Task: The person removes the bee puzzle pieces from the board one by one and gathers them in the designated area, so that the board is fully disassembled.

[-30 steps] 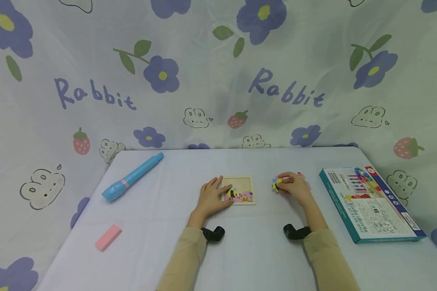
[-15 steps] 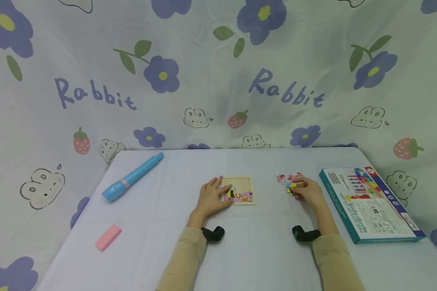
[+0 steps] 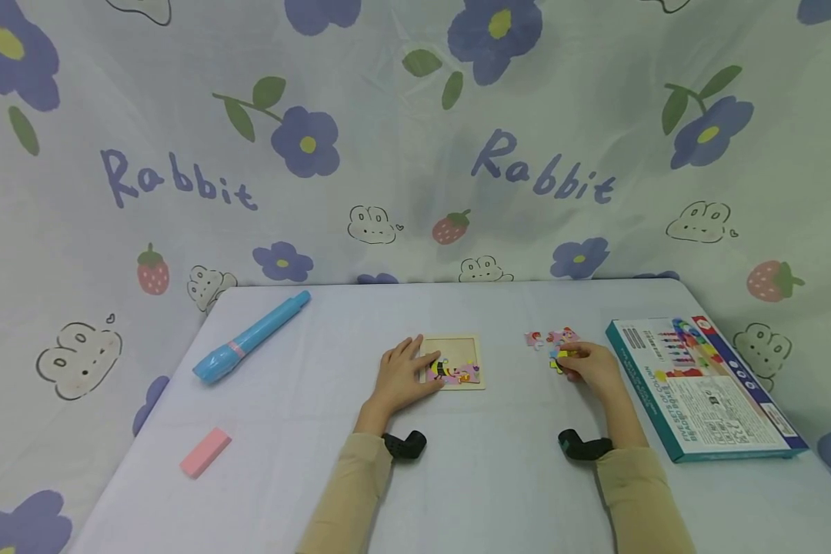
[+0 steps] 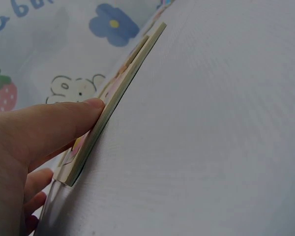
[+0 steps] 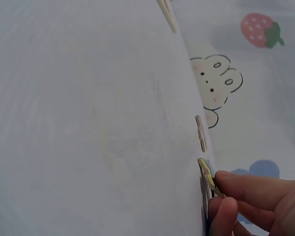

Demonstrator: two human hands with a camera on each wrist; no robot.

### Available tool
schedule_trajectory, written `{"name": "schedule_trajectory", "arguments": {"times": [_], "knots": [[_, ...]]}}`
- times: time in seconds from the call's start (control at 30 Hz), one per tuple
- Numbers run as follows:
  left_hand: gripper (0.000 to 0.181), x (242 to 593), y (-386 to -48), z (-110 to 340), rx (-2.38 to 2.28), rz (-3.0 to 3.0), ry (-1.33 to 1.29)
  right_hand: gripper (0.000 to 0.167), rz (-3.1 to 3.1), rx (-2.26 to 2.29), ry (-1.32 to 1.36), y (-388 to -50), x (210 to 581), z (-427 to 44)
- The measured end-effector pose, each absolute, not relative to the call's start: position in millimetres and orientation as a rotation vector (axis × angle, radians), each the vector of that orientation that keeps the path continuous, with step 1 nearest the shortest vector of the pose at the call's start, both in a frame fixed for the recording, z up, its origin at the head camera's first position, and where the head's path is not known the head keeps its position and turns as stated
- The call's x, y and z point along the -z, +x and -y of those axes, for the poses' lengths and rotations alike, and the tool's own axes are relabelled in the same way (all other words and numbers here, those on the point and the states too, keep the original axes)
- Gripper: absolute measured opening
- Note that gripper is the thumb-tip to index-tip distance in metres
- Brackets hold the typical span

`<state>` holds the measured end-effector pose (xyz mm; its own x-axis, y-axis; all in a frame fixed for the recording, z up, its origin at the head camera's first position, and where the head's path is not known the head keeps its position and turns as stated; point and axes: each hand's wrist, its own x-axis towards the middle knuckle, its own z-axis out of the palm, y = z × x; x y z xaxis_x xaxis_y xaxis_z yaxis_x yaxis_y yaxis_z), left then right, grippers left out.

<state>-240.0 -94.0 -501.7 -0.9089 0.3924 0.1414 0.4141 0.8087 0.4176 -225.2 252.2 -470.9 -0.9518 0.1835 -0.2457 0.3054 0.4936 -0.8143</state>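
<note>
Puzzle piece (image 3: 558, 362) pinched at a white-covered desk (image 3: 488, 477)

The yellow-and-blue piece is clamped between thumb and fingers of a person's right hand (image 3: 595, 371), toward the desk's far edge and right of its middle. Pink-patterned loose pieces (image 3: 562, 335) lie just beyond it; whether the held piece clears the desk is hard to tell. Near the middle of the desk, the left hand (image 3: 403, 373) rests on the left side of a shallow wooden tray (image 3: 482, 362), fingers spread apart, thumb touching its near rim. A bee-printed section (image 3: 460, 373) fills the near part of the tray. A boxed set (image 3: 713, 392) lies along the right edge; a light-blue tube (image 3: 256, 337) slants near the far left corner, and a pink block (image 3: 205, 452) sits toward the left edge.
</note>
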Motion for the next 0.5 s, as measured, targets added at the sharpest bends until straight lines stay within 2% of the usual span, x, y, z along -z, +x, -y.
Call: {"name": "schedule_trajectory", "arguments": {"times": [0.5], "knots": [[0.059, 500.6, -239.3, 94.4, 0.691, 2.948, -0.661, 0.040, -2.711, 1.388, 0.371, -227.4, 465.0, -247.8]]}}
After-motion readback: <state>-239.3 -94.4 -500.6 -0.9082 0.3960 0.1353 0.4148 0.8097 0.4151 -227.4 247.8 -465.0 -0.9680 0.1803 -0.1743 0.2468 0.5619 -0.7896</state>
